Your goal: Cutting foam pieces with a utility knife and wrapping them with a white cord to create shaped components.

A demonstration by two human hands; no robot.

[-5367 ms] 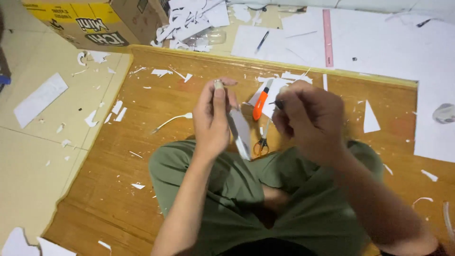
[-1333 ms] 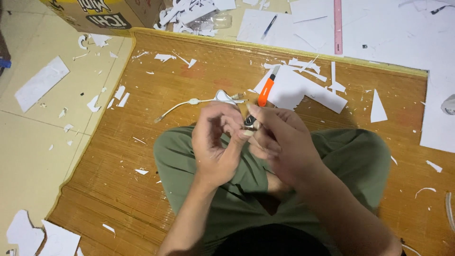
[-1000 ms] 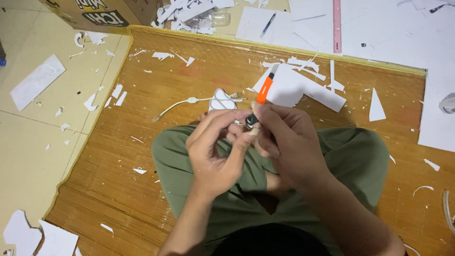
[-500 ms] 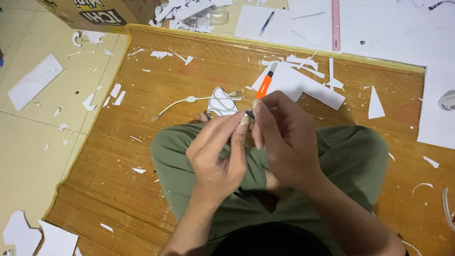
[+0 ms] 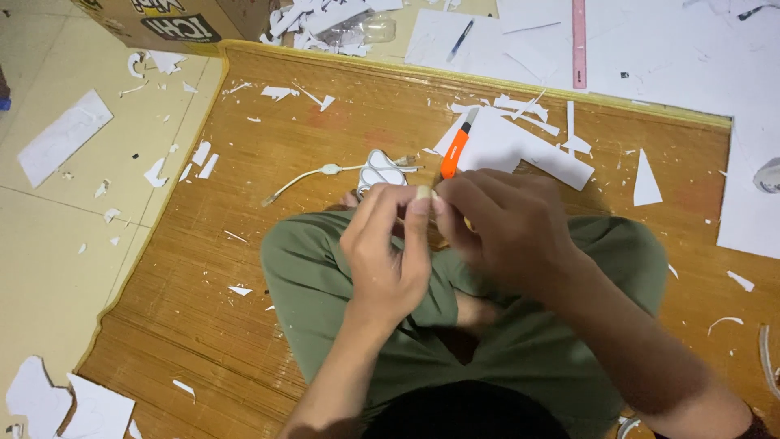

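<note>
Left hand (image 5: 388, 252) and right hand (image 5: 505, 232) are now pressing together, pinching something small, probably hidden; orange-handled utility knife (image 5: 455, 151) is lying on woven mat (image 5: 187, 309), released.

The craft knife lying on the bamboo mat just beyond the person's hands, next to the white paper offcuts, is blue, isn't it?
Not quite: the craft knife is orange, not blue, as the head view shows. The rest holds: it lies on the bamboo mat just beyond the left hand and right hand, beside the white paper offcuts.
</note>
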